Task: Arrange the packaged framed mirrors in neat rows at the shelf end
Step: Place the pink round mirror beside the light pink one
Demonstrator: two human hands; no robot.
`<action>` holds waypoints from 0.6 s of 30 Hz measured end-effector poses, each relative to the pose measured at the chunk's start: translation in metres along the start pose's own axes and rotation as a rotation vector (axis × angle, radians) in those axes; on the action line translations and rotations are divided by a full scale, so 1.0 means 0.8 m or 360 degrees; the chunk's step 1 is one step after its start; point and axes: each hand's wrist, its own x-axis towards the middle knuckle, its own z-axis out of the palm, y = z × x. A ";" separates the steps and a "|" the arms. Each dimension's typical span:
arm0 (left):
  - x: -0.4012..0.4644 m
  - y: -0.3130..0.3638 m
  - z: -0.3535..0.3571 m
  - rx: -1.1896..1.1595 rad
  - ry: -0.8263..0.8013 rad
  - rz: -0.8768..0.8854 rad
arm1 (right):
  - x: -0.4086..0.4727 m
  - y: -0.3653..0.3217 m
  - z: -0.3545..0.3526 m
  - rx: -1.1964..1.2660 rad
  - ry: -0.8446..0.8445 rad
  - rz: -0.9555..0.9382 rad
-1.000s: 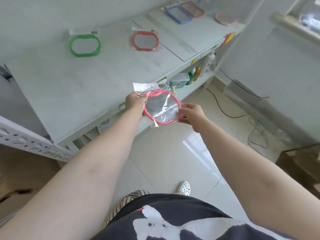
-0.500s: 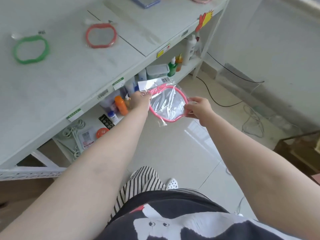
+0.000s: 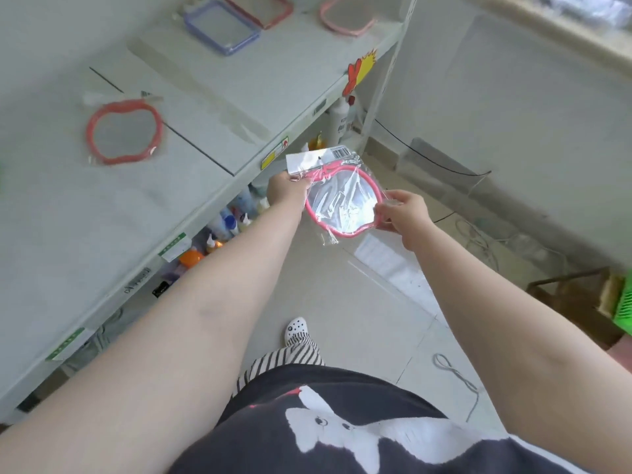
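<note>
A pink-framed round mirror (image 3: 342, 206) in a clear plastic bag with a white barcode header hangs in the air off the shelf's front edge. My left hand (image 3: 285, 191) grips its upper left side and my right hand (image 3: 402, 212) pinches its right rim. On the white shelf top (image 3: 85, 213) lies a red apple-shaped mirror (image 3: 123, 135). At the far shelf end lie a blue square mirror (image 3: 222, 27), a dark red square mirror (image 3: 261, 6) and a pale pink mirror (image 3: 345, 17), side by side.
The lower shelf holds bottles (image 3: 229, 222) and small goods. A yellow and red sign (image 3: 360, 71) sticks out from the shelf edge. Cables (image 3: 478, 241) lie on the tiled floor by the wall. A brown crate (image 3: 574, 302) stands at the right.
The view has shifted right along the shelf; the green mirror has left the frame and the far-end mirrors are closer. Both hands still hold the pink mirror, now further right.
</note>
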 end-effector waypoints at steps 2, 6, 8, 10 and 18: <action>0.019 0.026 0.020 0.0022 -0.0033 0.0025 | 0.022 -0.018 -0.010 0.0008 0.0054 -0.0005; 0.059 0.056 0.053 0.0027 -0.0092 0.0053 | 0.061 -0.042 -0.022 -0.0050 0.0140 -0.0004; 0.077 0.065 0.066 0.0032 -0.0076 0.0027 | 0.084 -0.052 -0.026 -0.0064 0.0166 -0.0010; 0.097 0.073 0.080 0.0038 -0.0051 0.0004 | 0.110 -0.062 -0.029 -0.0088 0.0167 -0.0040; 0.162 0.133 0.133 -0.0082 0.0157 -0.0097 | 0.234 -0.134 -0.050 -0.0179 0.0007 -0.0144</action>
